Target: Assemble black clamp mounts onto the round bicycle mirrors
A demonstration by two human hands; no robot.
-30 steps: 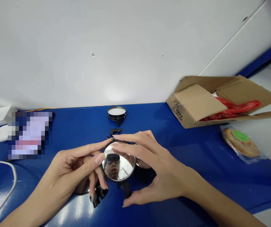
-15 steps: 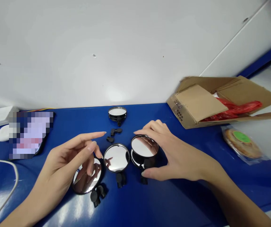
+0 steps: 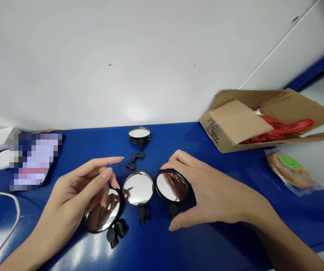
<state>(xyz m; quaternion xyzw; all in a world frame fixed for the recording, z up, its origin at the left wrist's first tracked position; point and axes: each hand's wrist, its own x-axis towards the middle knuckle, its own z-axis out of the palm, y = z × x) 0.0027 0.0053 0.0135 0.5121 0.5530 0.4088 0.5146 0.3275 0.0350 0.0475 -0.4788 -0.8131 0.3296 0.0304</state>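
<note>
My left hand [image 3: 77, 199] hovers over a round mirror [image 3: 103, 210] at the left, index finger stretched out, the others loosely bent, holding nothing. Attached at that mirror's near edge are black clamp pieces [image 3: 116, 233]. Beside it lies a second round mirror [image 3: 138, 189] with a black mount [image 3: 143, 215]. To its right, a black-rimmed round mirror [image 3: 172, 186] rests in a stack on another, which it now almost wholly covers. Around this stack my right hand [image 3: 204, 192] is spread, fingertips at the far rim, thumb apart beside the black mount [image 3: 173, 210].
Farther back are another round mirror [image 3: 139, 133] and small black joint pieces [image 3: 135, 157]. A cardboard box [image 3: 221, 131] with a red plastic bag stands at the back right, near a wrapped round item [image 3: 290, 169]. At left are a phone [image 3: 36, 162] and a white cable [image 3: 17, 210].
The upper right mirror has come down onto the one beneath it. My right thumb has moved away from its mount. The left hand has barely moved.
</note>
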